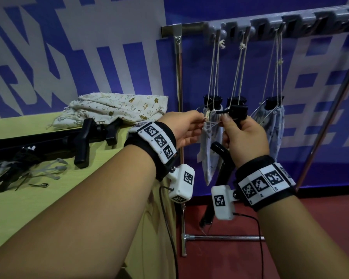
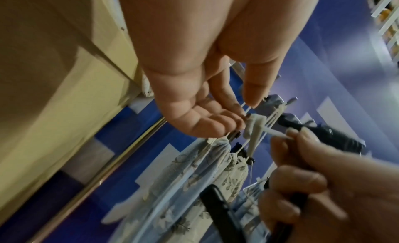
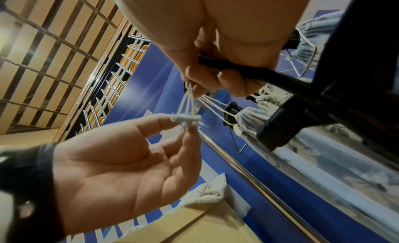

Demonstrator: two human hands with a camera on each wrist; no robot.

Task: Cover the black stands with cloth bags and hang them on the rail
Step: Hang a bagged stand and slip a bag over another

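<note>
My right hand [image 1: 242, 135] grips a bare black stand [image 1: 223, 166] upright in front of the rail [image 1: 270, 25]. Its thumb and forefinger also pinch thin white strands [image 3: 190, 99]. My left hand [image 1: 186, 125] pinches a small white plastic fastener [image 3: 186, 121] at the other end of those strands, a few centimetres from the right fingertips [image 2: 295, 135]. Behind the hands, bagged stands hang by strings from grey hooks: one at the left [image 1: 209, 156], one at the right [image 1: 271, 125], and a middle one mostly hidden by my right hand.
On the yellow table [image 1: 28, 198] at the left lie more black stands [image 1: 48, 141], a pile of printed cloth bags [image 1: 117, 109] and loose white ties [image 1: 54, 168]. The rack's upright pole [image 1: 179, 117] stands by the table edge. Blue wall behind, red floor below.
</note>
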